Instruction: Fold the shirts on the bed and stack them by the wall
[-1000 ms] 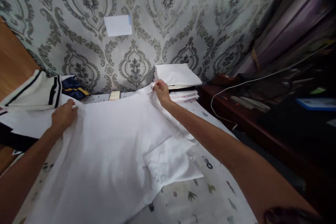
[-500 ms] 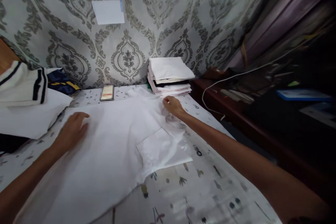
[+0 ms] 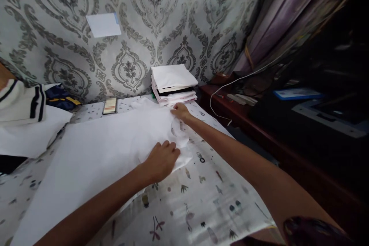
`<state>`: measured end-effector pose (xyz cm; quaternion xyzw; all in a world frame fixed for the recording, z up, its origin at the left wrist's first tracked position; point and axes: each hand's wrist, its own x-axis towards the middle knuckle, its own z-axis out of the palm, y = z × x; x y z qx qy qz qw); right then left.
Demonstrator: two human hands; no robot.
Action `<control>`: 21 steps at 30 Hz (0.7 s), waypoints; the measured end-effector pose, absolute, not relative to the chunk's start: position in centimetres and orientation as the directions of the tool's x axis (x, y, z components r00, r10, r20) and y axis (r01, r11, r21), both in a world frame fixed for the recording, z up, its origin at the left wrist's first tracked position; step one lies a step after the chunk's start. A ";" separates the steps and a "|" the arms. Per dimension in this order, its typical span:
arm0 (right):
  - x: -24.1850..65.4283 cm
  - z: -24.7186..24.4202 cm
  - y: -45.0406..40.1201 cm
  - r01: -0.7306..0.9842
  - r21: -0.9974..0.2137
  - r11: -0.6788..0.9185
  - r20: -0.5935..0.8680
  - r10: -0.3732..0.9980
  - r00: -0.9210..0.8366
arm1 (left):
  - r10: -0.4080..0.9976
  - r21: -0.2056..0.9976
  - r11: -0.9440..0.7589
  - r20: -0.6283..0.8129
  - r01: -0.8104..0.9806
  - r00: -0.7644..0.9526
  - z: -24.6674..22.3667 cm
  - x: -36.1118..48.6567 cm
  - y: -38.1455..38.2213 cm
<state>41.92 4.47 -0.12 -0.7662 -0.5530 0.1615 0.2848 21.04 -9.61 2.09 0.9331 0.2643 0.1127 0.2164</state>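
A white shirt (image 3: 98, 150) lies spread over the patterned bedsheet (image 3: 178, 207). At its far right end, my right hand (image 3: 181, 113) pinches the cloth near the neck, just in front of the folded stack. My left hand (image 3: 162, 162) is over the near sleeve with its fingers curled down on the fabric; its fingertips are partly hidden. Between both hands the shirt's neck opening is bunched, with the sheet's print showing through it.
A stack of folded clothes (image 3: 174, 78) stands against the patterned wall (image 3: 129, 27). A small box (image 3: 110, 105) lies behind the shirt. Striped and dark garments (image 3: 23, 100) are heaped at left. A dark red wooden edge (image 3: 207, 92) with a white cable (image 3: 212, 103) runs along the right.
My left hand has moved from the shirt's left side across to the near sleeve at right. My right hand stays at the neck end. The view has shifted slightly right.
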 end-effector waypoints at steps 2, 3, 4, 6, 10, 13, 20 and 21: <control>42.7 0.0 4.6 0.762 -0.623 -0.177 0.117 0.942 0.314 | 0.529 0.587 -0.697 0.032 0.412 0.848 3.3 20.9 -9.8; 43.0 0.0 4.5 0.767 -0.623 -0.156 0.133 0.945 0.300 | 0.492 0.665 -0.648 -0.007 0.372 0.870 4.1 20.7 -9.8; 43.1 -0.1 4.4 0.771 -0.622 -0.139 0.142 0.948 0.285 | 0.435 0.737 -0.593 -0.045 0.324 0.899 4.9 20.5 -9.9; 43.2 -0.5 4.1 0.775 -0.620 -0.123 0.141 0.954 0.264 | 0.320 0.836 -0.486 -0.102 0.255 0.942 6.1 20.2 -9.5; 43.1 -1.2 2.7 0.758 -0.638 -0.133 0.123 0.955 0.271 | 0.366 0.828 -0.486 -0.097 0.279 0.925 5.8 20.6 -5.5; 43.6 -1.3 0.3 0.728 -0.666 -0.163 0.106 0.945 0.308 | 0.703 0.656 -0.561 0.055 0.505 0.709 4.2 21.7 0.9; 43.5 -1.8 -9.7 0.700 -0.691 -0.182 0.071 0.946 0.315 | 0.904 0.510 -0.381 0.031 0.771 0.426 1.8 25.9 14.1; 43.2 -1.9 -10.7 0.721 -0.672 -0.171 0.082 0.950 0.301 | 0.900 0.507 -0.383 0.017 0.772 0.436 1.5 26.4 14.9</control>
